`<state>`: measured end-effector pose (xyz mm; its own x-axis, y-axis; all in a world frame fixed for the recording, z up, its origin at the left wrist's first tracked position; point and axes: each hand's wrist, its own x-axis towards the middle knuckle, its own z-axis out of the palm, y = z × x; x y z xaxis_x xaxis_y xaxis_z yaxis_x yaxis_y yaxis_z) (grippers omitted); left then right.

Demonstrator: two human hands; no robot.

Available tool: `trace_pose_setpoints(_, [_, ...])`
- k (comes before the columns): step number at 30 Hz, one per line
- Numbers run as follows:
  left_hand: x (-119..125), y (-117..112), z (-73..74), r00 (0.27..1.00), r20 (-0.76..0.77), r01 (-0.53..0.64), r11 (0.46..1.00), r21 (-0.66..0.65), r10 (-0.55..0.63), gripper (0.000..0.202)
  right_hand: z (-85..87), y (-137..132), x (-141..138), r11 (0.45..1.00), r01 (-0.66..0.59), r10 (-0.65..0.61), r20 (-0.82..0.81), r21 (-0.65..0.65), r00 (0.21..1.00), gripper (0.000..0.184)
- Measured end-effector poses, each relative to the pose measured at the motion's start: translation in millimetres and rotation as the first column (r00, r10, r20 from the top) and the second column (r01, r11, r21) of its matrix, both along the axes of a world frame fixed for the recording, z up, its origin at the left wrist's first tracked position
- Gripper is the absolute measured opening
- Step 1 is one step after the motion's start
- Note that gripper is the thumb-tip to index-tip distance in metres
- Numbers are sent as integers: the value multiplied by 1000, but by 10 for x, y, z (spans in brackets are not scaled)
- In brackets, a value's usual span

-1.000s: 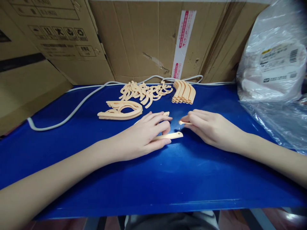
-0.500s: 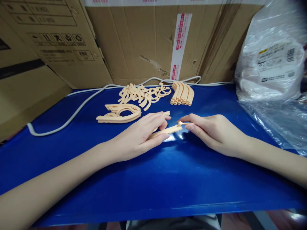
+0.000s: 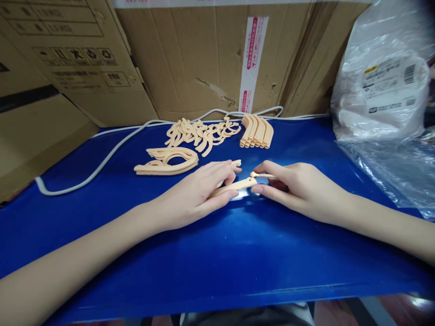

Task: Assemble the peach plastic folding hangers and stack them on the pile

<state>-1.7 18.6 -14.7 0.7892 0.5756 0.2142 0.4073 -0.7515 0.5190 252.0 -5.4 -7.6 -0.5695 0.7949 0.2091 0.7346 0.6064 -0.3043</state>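
Note:
My left hand [image 3: 199, 194] lies over a beige plastic folding-hanger arm [image 3: 242, 184], its thumb along the near side and its fingers curled across the top. Another beige end pokes out above those fingers; the rest is under the hand. In my right hand [image 3: 306, 188] a slim beige hanger hook [image 3: 263, 175] runs back between the fingers, partly hidden. Its knobbed tip is at the holed end of the arm, though I cannot tell whether it sits in the hole. The right thumb is just below that end.
Folded beige hangers [image 3: 166, 167] lie left of my hands. Behind are a loose pile of hooks [image 3: 204, 136] and a neat stack of curved arms [image 3: 257, 131]. A white cable [image 3: 115, 154] crosses the blue table [image 3: 217, 262]. Cardboard boxes [image 3: 190, 59] and a plastic-wrapped bundle [image 3: 380, 90] border it.
My right thumb has shifted left and down, below the end of the hanger arm, and the hook lies slightly further left. The left hand keeps its hold; the view has shifted slightly.

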Motion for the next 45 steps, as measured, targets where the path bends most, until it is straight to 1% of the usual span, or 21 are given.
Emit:
trace_pose_setpoints(3, [6, -6, -8, 1000, 17, 4, 1000, -19, -4, 15, 2, -10, -17, 997, 17, -18, -10, -71, 1000, 33])
trace_pose_setpoints(9, [0, -28, -17, 1000, 25, 8, 999, -31, -7, 15, 0, -22, -24, 986, 21, -24, -13, -167, 1000, 36])
trace_pose_setpoints(11, [-1, -34, -16, 1000, 14, 9, 1000, -23, -9, 13, 0, -25, -26, 981, 14, -18, -18, -195, 1000, 38])
trace_pose_setpoints(13, [-1, -35, -15, 1000, -14, 25, 1000, 11, -24, 16, 3, -28, -31, 978, 12, -18, -27, -209, 999, 38])
trace_pose_setpoints(17, [-4, -22, -20, 995, -77, 70, 993, 99, -62, 28, 8, -30, -40, 975, 25, -32, -28, -219, 999, 39])
trace_pose_setpoints(22, [-8, -13, -21, 995, -77, 64, 992, 111, -56, 33, 6, -33, -45, 973, 42, -51, -31, -228, 998, 41])
trace_pose_setpoints(29, [-7, -24, -10, 995, -78, 65, 990, 121, -56, 32, 11, -35, -43, 972, 45, -52, -24, -231, 998, 41])
trace_pose_setpoints(36, [5, -10, 0, 994, -92, 63, 991, 119, -52, 30, 1, -13, -23, 974, 57, -51, 31, -221, 998, 42])
trace_pose_setpoints(45, [26, 9, -7, 995, -76, 67, 992, 110, -59, 28, -5, 0, -19, 975, 46, -39, 36, -217, 999, 40])
